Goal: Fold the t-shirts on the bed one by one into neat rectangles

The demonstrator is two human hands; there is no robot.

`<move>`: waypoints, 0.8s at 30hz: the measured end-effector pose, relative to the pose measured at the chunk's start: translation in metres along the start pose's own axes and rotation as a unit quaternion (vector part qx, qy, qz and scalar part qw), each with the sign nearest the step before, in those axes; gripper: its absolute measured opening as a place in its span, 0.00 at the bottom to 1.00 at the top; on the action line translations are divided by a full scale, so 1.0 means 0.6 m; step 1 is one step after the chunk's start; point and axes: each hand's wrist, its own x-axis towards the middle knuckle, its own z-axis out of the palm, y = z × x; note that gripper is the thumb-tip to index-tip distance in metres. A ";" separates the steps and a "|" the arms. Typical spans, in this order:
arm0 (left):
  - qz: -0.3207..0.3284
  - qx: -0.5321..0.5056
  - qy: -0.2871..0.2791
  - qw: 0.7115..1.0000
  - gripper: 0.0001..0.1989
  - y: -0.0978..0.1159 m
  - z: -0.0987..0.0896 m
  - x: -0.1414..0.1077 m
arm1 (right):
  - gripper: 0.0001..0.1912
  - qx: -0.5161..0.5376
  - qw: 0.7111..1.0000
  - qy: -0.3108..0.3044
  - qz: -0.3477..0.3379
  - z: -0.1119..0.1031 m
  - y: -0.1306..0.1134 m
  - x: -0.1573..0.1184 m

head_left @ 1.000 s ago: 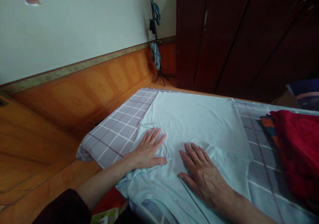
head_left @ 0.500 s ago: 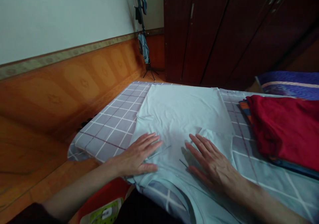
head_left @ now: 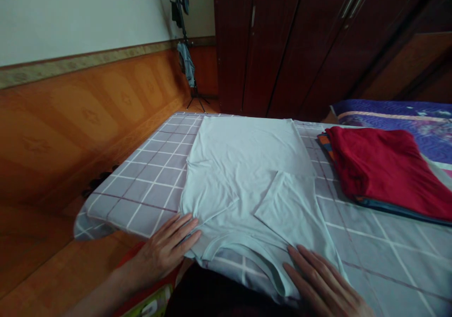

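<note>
A pale blue-white T-shirt (head_left: 243, 166) lies flat on a grey checked cloth (head_left: 151, 171), its neckline toward me and both sleeves folded inward over the body. My left hand (head_left: 165, 244) rests at the shirt's near left shoulder, fingers stretched, thumb side hidden. Over the near right shoulder lies my right hand (head_left: 321, 279), fingers extended and slightly apart beside the collar. Neither hand visibly grips the fabric.
At the right is a stack of folded clothes, a red one (head_left: 381, 166) on top. Behind stand a dark wardrobe (head_left: 261, 63) and a rack (head_left: 185, 35) with hanging clothes. A purple patterned surface (head_left: 395, 112) lies at the back right.
Both hands have moved from the shirt's middle toward me and outward, to the shoulders. The folded sleeves now show uncovered. The view has shifted to the right.
</note>
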 end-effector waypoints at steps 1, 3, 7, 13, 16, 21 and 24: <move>0.006 -0.005 -0.004 1.000 0.21 -0.003 -0.005 0.004 | 0.23 0.010 1.000 -0.005 0.007 -0.005 -0.001 0.004; 0.016 -0.015 -0.013 1.000 0.20 -0.007 -0.015 0.012 | 0.22 0.027 0.999 -0.011 0.027 -0.016 -0.001 0.013; 0.009 -0.050 0.005 0.999 0.21 -0.012 -0.026 0.015 | 0.19 0.053 0.997 -0.007 0.059 -0.030 -0.001 0.032; -0.015 -0.067 0.019 0.997 0.26 -0.015 -0.020 0.005 | 0.22 0.067 0.995 0.005 0.078 -0.024 -0.003 0.027; -0.032 -0.063 0.006 0.997 0.30 -0.020 -0.022 0.005 | 0.30 0.046 0.995 -0.009 0.082 -0.023 -0.007 0.019; -0.017 -0.052 0.010 0.998 0.30 -0.042 -0.024 0.018 | 0.32 0.015 0.993 -0.020 0.111 -0.033 0.001 0.041; 0.020 -0.064 0.028 0.997 0.28 -0.055 -0.025 0.026 | 0.22 0.066 0.993 -0.007 0.098 -0.040 0.021 0.063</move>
